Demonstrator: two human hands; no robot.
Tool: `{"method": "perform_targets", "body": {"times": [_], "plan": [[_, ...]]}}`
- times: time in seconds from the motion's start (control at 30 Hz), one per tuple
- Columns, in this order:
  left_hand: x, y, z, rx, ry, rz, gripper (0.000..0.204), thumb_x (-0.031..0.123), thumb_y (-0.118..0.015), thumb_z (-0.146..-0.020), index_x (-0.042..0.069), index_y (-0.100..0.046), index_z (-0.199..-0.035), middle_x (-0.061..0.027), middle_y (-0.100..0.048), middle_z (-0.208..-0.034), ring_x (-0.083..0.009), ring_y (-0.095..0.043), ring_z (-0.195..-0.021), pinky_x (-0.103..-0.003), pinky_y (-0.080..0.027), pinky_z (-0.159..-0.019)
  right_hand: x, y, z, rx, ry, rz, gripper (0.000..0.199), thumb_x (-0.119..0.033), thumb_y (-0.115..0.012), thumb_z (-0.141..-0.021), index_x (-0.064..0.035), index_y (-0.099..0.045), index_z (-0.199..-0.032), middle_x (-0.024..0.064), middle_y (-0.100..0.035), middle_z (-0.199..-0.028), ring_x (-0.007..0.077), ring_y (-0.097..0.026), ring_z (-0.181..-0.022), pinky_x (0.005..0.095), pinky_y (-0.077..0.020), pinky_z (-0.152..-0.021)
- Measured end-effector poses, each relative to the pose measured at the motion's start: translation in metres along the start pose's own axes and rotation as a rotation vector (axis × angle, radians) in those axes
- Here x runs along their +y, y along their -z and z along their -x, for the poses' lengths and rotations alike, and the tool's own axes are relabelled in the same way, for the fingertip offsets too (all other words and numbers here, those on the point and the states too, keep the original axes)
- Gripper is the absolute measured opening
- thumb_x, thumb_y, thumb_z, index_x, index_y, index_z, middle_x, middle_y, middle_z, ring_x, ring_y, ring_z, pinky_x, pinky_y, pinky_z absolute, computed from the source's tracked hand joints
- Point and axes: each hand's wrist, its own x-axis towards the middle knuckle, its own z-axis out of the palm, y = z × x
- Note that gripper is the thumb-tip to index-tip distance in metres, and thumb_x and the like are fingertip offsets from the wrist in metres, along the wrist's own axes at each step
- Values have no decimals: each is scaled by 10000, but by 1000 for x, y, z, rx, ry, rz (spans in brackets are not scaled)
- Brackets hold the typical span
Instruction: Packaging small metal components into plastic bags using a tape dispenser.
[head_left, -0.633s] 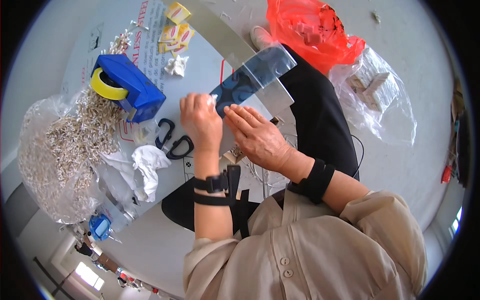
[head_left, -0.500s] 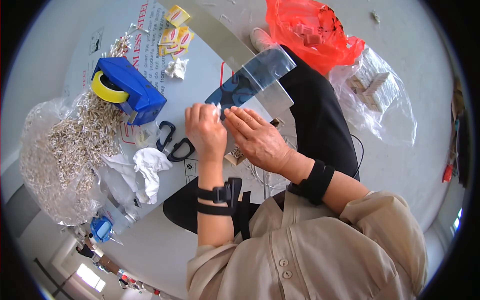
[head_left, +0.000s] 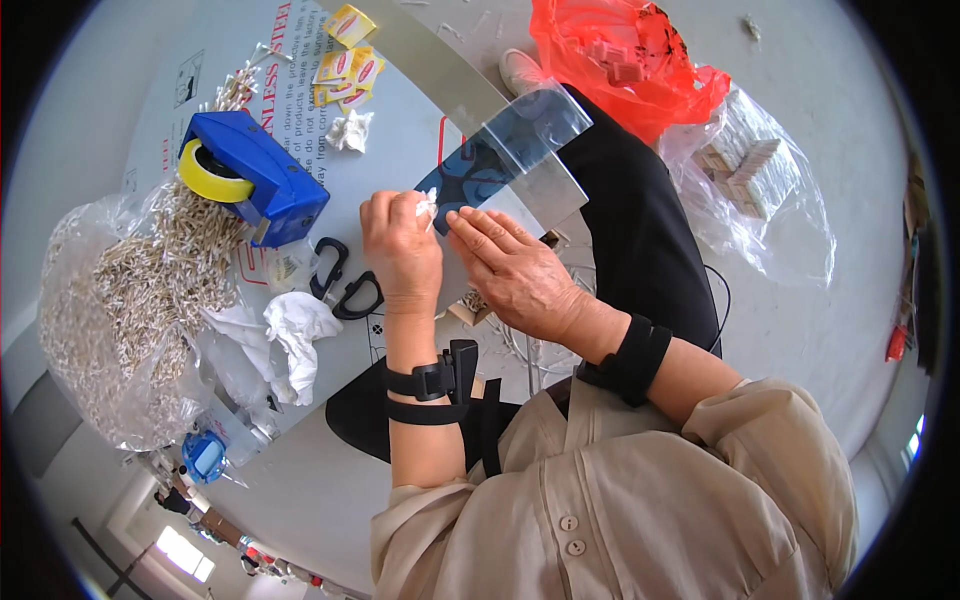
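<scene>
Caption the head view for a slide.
Left hand holding a white wad, right hand at a blue sheet, with scissors, tape dispenser and swabs leftward.

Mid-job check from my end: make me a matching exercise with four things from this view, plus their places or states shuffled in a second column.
Things
1. blue plastic tape dispenser
2. crinkled red plastic bag
3. bare left hand
4. bare right hand

Places or states
A. holding a crumpled white wad
B. next to a clear plastic bag
C. palm down at a dark blue translucent sheet
D. loaded with a yellow roll

Pairs: 1-D, 2-B, 3-A, 4-C
</scene>
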Motion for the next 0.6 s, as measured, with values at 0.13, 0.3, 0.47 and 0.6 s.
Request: {"method": "perform_targets", "body": {"times": [0.13, 0.3, 0.47, 0.6], "plan": [[1, -2, -7, 37, -92, -219, 168, -25, -666, -713, 39, -562, -827, -104, -535, -856, -319, -529, -857, -436, -458, -729, -4, 1, 0, 0, 4, -2, 500, -91, -559, -821, 78, -497, -1288, 197, -403, -1445, 309, -377, -1362, 409, -294, -1139], [-1, -6, -4, 5, -121, -206, 146, -26, -643, -717, 45, -558, -813, -94, -536, -846, -313, -520, -827, -423, -453, -704, 1, -1, 0, 25, 21, 1, 474, -71, -573, -804, 90, -522, -1247, 206, -436, -1420, 325, -401, -1345, 418, -320, -1125], [-6, -3, -10, 45, -217, -149, 139, -39, -625, -709, 47, -569, -803, -86, -532, -814, -307, -515, -802, -414, -446, -686, -3, 2, 0, 33, 9, 0, 466, -74, -569, -812, 89, -526, -1246, 205, -439, -1417, 319, -397, -1349, 419, -316, -1128], [-7, 0, -2, -3, -242, -133, 127, -46, -612, -716, 46, -573, -796, -78, -533, -813, -299, -503, -785, -398, -442, -675, 1, -1, 0, 9, 13, 20, 483, -77, -566, -817, 83, -510, -1270, 202, -433, -1423, 313, -397, -1350, 420, -313, -1129]]}}
